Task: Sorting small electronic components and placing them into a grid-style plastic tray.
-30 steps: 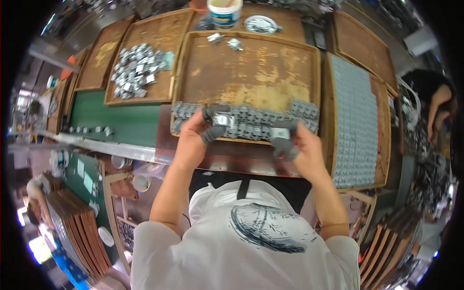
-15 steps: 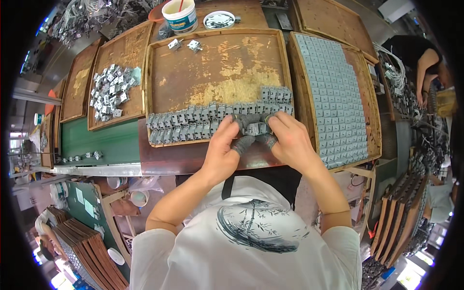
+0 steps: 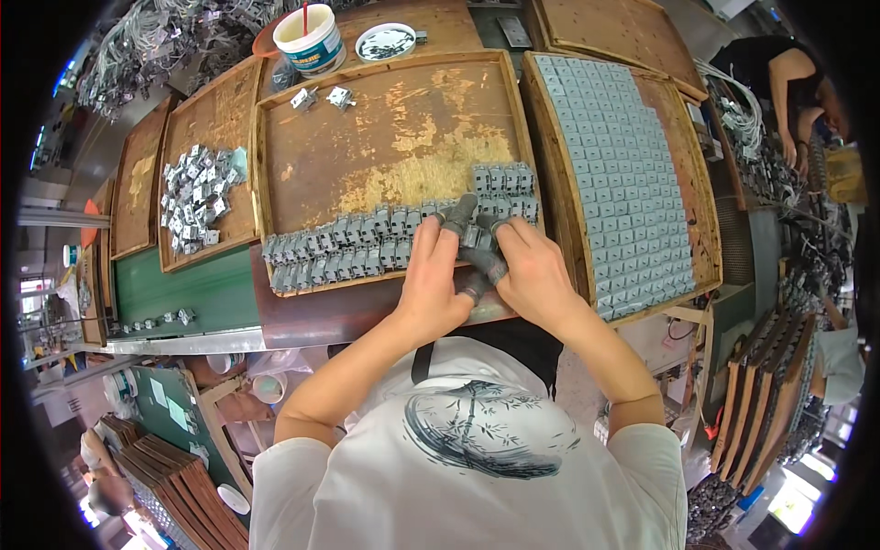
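Both my hands, with dark grey coverings on several fingers, meet at the front edge of the middle wooden tray (image 3: 268,156). A small grey metal block-like part (image 3: 476,238) is gripped between my left hand (image 3: 434,280) and my right hand (image 3: 535,275). The fingers hide most of this part. My left index finger stretches up past it, while the right fingers bend around its right side. Just beyond and to the left, similar grey parts (image 3: 353,246) stand in two tight rows. A shorter group of such parts (image 3: 504,179) sits at the tray's right side.
Two loose parts (image 3: 339,97) lie in the tray's far left corner. At right, another tray holds many flat grey pieces (image 3: 614,174); at left, one holds a heap of parts (image 3: 202,192). A white bucket (image 3: 312,41) and round dish (image 3: 385,42) stand behind. A person (image 3: 788,78) works at far right.
The view has shifted slightly, moving the trays left in the picture. My fingers have closed in over the held part, and the left index finger now points upward past it.
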Demonstrator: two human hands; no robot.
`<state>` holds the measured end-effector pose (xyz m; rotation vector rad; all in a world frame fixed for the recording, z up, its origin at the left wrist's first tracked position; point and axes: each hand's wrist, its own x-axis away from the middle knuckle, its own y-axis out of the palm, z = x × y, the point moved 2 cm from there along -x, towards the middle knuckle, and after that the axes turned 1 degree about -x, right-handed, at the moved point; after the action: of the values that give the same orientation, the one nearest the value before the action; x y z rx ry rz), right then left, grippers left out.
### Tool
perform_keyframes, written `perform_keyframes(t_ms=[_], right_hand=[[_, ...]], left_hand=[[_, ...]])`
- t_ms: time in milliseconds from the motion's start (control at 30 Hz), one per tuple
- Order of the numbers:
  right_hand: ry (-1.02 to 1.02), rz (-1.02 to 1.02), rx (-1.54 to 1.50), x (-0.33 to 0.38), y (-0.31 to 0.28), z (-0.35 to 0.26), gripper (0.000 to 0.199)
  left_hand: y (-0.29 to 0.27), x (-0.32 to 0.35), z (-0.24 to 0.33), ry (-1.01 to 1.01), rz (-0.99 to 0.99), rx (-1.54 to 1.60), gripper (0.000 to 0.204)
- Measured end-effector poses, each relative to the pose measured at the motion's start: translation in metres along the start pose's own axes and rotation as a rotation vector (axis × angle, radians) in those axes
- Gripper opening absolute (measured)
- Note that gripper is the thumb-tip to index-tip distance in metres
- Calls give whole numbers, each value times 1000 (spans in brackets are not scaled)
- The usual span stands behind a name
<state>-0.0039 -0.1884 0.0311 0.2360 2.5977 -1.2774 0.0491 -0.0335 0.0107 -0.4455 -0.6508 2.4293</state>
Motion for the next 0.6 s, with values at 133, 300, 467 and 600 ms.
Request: perform_keyframes(t_ms=[133, 300, 467, 600], right_hand=[[60, -82, -52, 0, -10, 5, 33], [377, -457, -555, 5, -16, 28, 48], [245, -313, -394, 6, -22, 47, 36], [331, -218, -205, -34, -58, 94, 35]], left_hand=[[5, -9, -2, 148, 80, -29, 65], [12, -16, 6, 387, 41, -3, 62], [26, -31, -3, 408, -16, -28, 56], [18, -78, -13, 269, -31, -162, 56]])
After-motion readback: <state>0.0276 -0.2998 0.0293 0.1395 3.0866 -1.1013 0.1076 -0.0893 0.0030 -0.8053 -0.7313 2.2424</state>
